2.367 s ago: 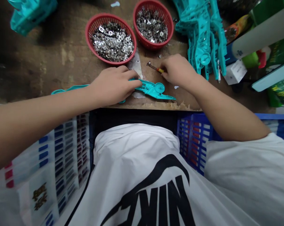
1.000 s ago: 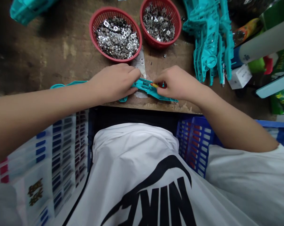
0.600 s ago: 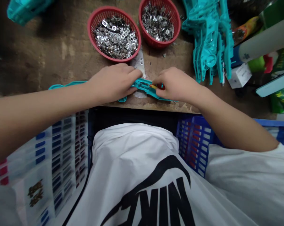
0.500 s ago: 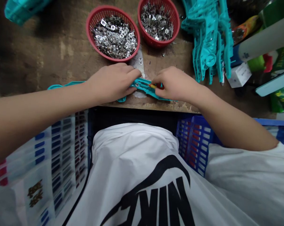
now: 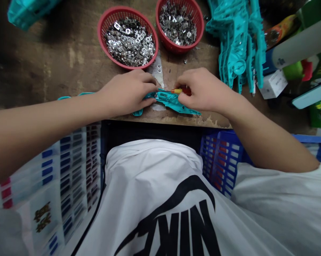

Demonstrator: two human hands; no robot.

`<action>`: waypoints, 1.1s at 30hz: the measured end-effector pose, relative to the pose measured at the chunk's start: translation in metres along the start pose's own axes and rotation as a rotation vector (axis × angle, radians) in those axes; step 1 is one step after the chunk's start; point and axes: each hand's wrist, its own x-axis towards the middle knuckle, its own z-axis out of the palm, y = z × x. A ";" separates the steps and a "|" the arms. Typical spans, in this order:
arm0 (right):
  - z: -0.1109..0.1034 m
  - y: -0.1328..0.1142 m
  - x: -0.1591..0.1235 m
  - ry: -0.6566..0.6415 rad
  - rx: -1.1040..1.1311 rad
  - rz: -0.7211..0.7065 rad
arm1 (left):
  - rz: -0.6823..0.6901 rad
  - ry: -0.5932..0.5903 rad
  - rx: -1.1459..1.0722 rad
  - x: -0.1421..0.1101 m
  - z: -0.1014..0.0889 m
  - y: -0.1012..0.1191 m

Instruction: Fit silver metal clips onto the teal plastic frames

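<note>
At the table's front edge lies a long turquoise plastic part (image 5: 173, 101), partly covered by my hands. My left hand (image 5: 132, 90) is closed around its middle, thumb and fingers near a small metal piece (image 5: 155, 95) set in it. My right hand (image 5: 200, 87) grips the red and yellow handle of a screwdriver (image 5: 178, 91). Its thin shaft points left over the part towards my left fingertips; whether the tip touches the metal piece is hard to tell.
Two red baskets, a wider one (image 5: 102, 39) and a smaller one (image 5: 173, 48), hold small metal pieces. More turquoise parts (image 5: 232, 46) are stacked at the right, beside a white box (image 5: 273, 84). A blue crate (image 5: 221, 160) and a white crate (image 5: 72, 177) stand below the table edge.
My right hand has risen slightly away from the table edge, and the screwdriver now lies flatter, its handle further right and clear of the part. My left hand has stayed nearly in place.
</note>
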 end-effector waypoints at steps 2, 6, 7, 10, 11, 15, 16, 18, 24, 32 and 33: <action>0.000 0.001 0.001 0.027 -0.005 0.006 | 0.037 0.071 -0.002 0.001 0.010 -0.007; -0.003 0.005 0.001 0.093 0.008 0.028 | 0.048 0.155 -0.025 0.005 0.025 -0.015; -0.004 0.007 0.002 0.108 0.016 0.031 | 0.038 0.159 -0.032 0.006 0.026 -0.015; -0.008 0.010 0.003 0.149 0.040 0.037 | -0.006 0.133 -0.047 0.009 0.019 -0.009; -0.009 0.010 0.004 0.156 0.045 0.046 | -0.025 0.104 -0.047 0.010 0.015 -0.006; -0.012 0.007 0.007 0.170 0.046 0.109 | -0.133 -0.030 -0.027 0.015 0.000 0.007; -0.012 0.006 0.007 0.172 0.049 0.121 | -0.161 -0.034 -0.028 0.016 -0.002 0.010; -0.013 0.004 0.008 0.176 0.062 0.139 | -0.201 -0.010 -0.038 0.018 -0.003 0.013; -0.012 0.006 0.012 0.201 0.098 0.168 | -0.202 0.020 -0.017 0.020 0.008 0.013; -0.009 0.007 0.007 0.185 0.107 0.090 | -0.032 0.187 -0.138 0.013 0.017 -0.001; -0.006 0.008 0.006 0.180 0.122 0.033 | -0.023 0.194 -0.188 0.011 0.010 0.001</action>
